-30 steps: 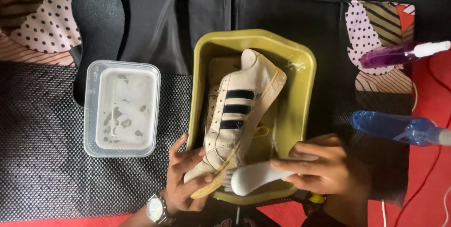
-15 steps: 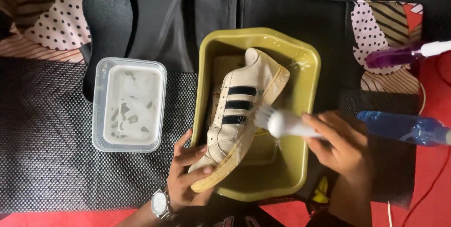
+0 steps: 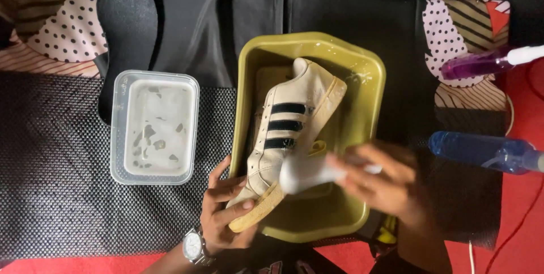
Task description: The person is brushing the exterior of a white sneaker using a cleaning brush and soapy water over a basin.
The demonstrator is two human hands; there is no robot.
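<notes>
Nearest the camera, at the bottom edge of the view, the person's left hand [image 3: 226, 209], with a silver wristwatch [image 3: 194, 245] on its wrist, was closed around the toe of a white sneaker [image 3: 286, 138], fingers curled over the yellowed sole edge. Just to the right, the right hand [image 3: 379, 180] was wrapped around a white brush [image 3: 309, 173], blurred by motion, its head pressed against the side of the sneaker near the toe. The sneaker, marked with three black stripes, stood tilted on its side inside a mustard-yellow plastic basin [image 3: 368, 109], heel pointing away from the person and toe toward them. Splashes of whitish foam showed on the basin's far inner wall.

Left of the basin, well apart from it, sat a clear rectangular plastic container [image 3: 119, 121] holding cloudy, soapy water, resting on a black mesh mat [image 3: 51, 189]. To the right lay a blue spray bottle [image 3: 481, 152] on its side, and farther back a purple spray bottle [image 3: 481, 62] with a white nozzle. Red cloth [image 3: 527, 223] showed at the right edge. Farthest away, a black shoe insole [image 3: 124, 24] lay beside dark folded fabric [image 3: 340, 19], with polka-dot patterned cloth [image 3: 62, 36] at the far corners.
</notes>
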